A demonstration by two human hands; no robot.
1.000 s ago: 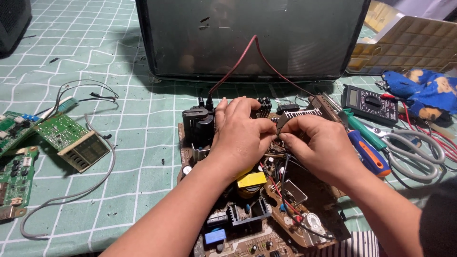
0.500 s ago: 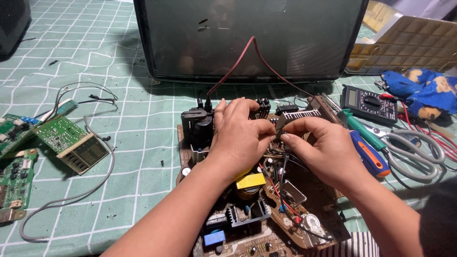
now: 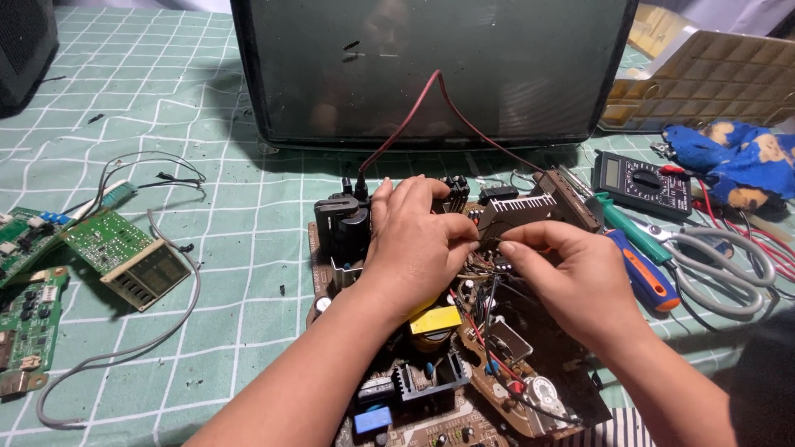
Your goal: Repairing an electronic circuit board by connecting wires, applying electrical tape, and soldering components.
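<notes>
While both my hands meet over the brown circuit board point(image 3: 497, 397), the thing they work on sits between them: a small dark bundle of wires point(image 3: 489, 257) near the finned grey heat sink point(image 3: 517, 213). My left hand point(image 3: 418, 240) curls over it from nine o'clock, fingers bent down and closed on the bundle's left side. My right hand point(image 3: 571, 273) comes in from three o'clock, thumb and forefinger pinched shut on something small at the same spot; I cannot tell exactly what. Both hands are equally near, fingertips almost touching. The bundle's long axis I cannot judge. Around it: a matt black block-shaped transformer point(image 3: 341, 228) at nine o'clock, a glossy yellow component point(image 3: 436, 319) at six o'clock, thin red leads point(image 3: 431, 103) rising to the dark glass tube point(image 3: 431, 66) at twelve. The worktop point(image 3: 207, 108) wears a green checked cloth.
</notes>
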